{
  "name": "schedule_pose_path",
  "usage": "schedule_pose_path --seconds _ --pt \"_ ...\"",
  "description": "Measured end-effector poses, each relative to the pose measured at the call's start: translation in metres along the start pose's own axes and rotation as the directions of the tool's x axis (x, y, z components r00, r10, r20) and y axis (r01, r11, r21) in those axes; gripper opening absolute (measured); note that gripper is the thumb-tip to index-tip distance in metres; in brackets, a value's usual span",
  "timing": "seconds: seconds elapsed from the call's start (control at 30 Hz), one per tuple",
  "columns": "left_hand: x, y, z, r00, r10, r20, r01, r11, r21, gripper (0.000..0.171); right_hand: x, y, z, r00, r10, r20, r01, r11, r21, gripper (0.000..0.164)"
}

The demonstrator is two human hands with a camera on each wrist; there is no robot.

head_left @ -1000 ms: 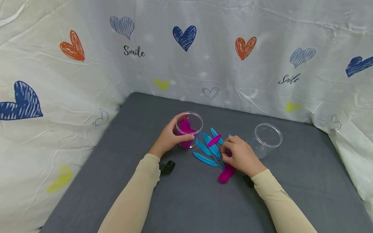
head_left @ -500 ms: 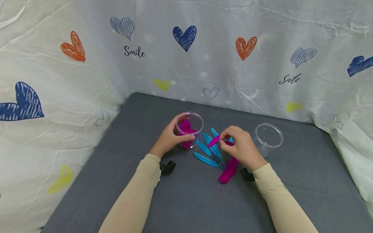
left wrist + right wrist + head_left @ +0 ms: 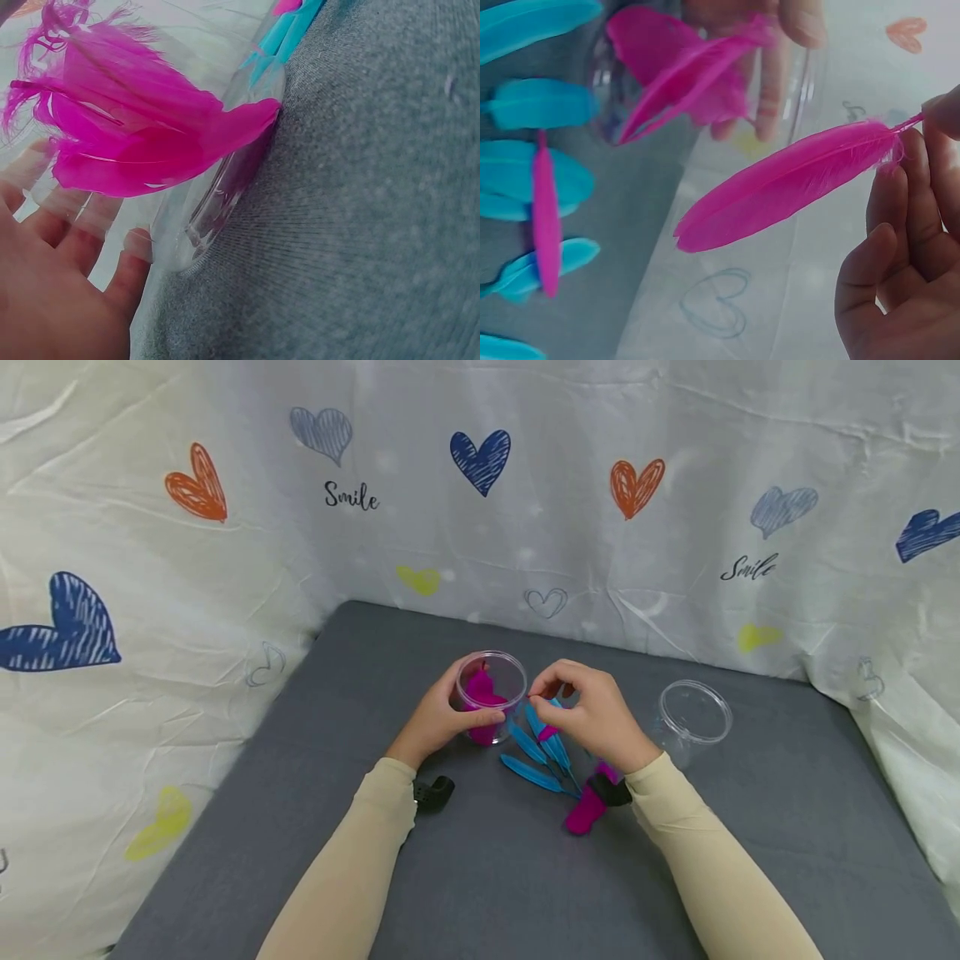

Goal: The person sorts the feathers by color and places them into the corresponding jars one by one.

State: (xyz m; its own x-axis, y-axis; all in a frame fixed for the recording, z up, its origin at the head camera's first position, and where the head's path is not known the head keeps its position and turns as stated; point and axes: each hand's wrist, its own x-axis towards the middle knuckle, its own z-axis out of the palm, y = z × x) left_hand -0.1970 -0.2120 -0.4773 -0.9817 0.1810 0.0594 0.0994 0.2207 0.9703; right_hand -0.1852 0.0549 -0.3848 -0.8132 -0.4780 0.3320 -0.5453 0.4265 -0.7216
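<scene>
My left hand (image 3: 442,717) grips a clear plastic jar (image 3: 491,728) with its thumb across the near side. Inside the jar lie magenta feathers (image 3: 142,127), seen through the wall in the left wrist view. Just right of the jar, my right hand (image 3: 583,706) pinches a magenta feather (image 3: 787,187) by its quill, the vane hanging clear of the table. Several blue feathers (image 3: 528,772) lie fanned out below that hand, with one magenta feather (image 3: 546,217) across them. More magenta feathers (image 3: 583,814) lie on the cloth, partly hidden by the right wrist's black camera.
A second clear jar (image 3: 695,714) stands to the right, its inside hard to make out. A grey cloth (image 3: 480,877) covers the table. White curtains (image 3: 555,527) printed with hearts hang behind and at the sides.
My right hand has moved left and up from the magenta feathers to beside the held jar, where it pinches a feather. The left hand and its jar have stayed in place.
</scene>
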Motion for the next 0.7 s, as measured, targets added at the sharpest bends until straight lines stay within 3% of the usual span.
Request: schedule_pose_path --seconds 0.33,0.7 --pt "0.003 -0.001 -0.001 1.000 0.017 0.026 -0.016 0.999 -0.031 0.094 0.023 -0.012 -0.001 1.000 0.026 0.008 -0.026 0.999 0.034 0.004" --pt "-0.002 -0.004 -0.005 0.999 0.005 0.037 -0.003 0.999 -0.048 0.092 0.056 -0.035 0.002 0.999 -0.050 0.018 0.049 0.996 0.073 0.005"
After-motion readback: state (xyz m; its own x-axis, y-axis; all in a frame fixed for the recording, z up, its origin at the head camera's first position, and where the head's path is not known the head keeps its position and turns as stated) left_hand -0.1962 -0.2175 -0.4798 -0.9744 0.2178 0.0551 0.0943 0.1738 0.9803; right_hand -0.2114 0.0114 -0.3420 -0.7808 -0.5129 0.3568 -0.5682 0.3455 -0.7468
